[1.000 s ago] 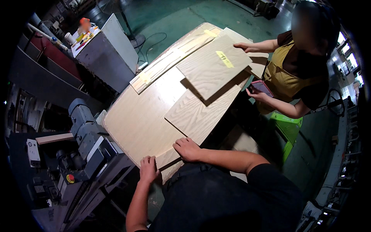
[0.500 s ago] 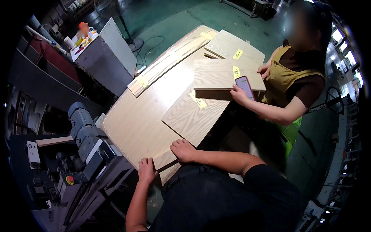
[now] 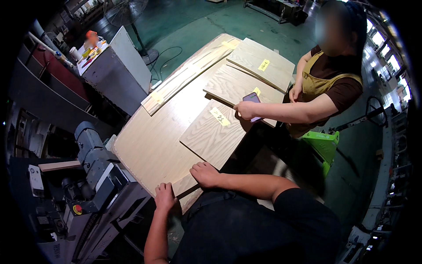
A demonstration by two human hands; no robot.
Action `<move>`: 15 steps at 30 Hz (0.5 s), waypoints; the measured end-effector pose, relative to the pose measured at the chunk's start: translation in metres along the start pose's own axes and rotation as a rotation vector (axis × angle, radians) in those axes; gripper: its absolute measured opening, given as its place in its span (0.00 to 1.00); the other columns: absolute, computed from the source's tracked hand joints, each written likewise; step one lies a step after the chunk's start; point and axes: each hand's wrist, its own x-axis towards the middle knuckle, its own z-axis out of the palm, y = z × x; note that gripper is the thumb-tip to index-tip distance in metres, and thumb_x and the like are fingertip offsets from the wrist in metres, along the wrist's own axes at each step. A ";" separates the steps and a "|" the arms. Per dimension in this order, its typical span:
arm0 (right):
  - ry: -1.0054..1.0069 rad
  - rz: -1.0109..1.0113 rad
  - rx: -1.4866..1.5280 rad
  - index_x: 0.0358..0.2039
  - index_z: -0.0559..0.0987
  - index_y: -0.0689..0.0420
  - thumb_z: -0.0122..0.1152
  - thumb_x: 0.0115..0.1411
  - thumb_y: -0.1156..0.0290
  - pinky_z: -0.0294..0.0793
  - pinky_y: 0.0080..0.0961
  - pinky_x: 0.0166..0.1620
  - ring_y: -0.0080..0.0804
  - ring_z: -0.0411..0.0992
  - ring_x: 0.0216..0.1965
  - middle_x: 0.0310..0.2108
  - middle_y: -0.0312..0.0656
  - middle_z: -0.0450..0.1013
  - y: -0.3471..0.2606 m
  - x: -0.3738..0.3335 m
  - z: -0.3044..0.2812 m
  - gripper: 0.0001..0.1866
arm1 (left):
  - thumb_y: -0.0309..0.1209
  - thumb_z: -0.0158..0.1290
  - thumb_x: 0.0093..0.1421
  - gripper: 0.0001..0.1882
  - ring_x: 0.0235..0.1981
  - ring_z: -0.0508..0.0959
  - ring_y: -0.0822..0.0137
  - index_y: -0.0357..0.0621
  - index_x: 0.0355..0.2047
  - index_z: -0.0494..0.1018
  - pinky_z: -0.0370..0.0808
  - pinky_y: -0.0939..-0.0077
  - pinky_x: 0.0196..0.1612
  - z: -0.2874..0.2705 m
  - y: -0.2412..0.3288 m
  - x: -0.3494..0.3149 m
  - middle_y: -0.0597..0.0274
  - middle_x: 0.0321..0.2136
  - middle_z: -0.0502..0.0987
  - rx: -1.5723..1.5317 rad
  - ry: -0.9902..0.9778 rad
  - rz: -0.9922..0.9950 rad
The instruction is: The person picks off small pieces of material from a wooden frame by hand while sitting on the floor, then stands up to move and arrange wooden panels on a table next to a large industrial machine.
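Note:
At the near edge of a large pale wood tabletop [image 3: 145, 136], a narrow wooden board [image 3: 183, 185] lies between my hands. My left hand [image 3: 165, 196] is bent over its left end. My right hand [image 3: 205, 174] grips its right end, fingers curled on top; both thumbs are hidden. Just beyond my right hand lies a wood-grain panel [image 3: 206, 136] with a yellow label. A second labelled panel [image 3: 233, 83] lies farther off, under the outstretched arm of a co-worker [image 3: 334, 83], whose hand [image 3: 246, 110] holds a phone [image 3: 255, 99].
A third labelled panel [image 3: 259, 59] and long wooden strips [image 3: 189, 75] lie on the far part. At left stand a grey motor machine [image 3: 90, 141] and a cabinet [image 3: 118, 75] with small items on top. A green pallet jack [image 3: 323, 143] is at right.
The co-worker has lowered the middle panel onto the tabletop and let go of it. Their phone hand has reached left over it. My hands stay on the narrow board.

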 end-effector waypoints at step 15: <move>0.043 -0.029 -0.005 0.43 0.74 0.59 0.60 0.49 0.69 0.68 0.41 0.48 0.46 0.69 0.48 0.43 0.47 0.71 0.001 -0.002 0.000 0.19 | 0.34 0.70 0.44 0.36 0.56 0.68 0.45 0.49 0.54 0.68 0.76 0.53 0.53 -0.002 -0.001 0.000 0.54 0.53 0.68 0.027 -0.038 -0.026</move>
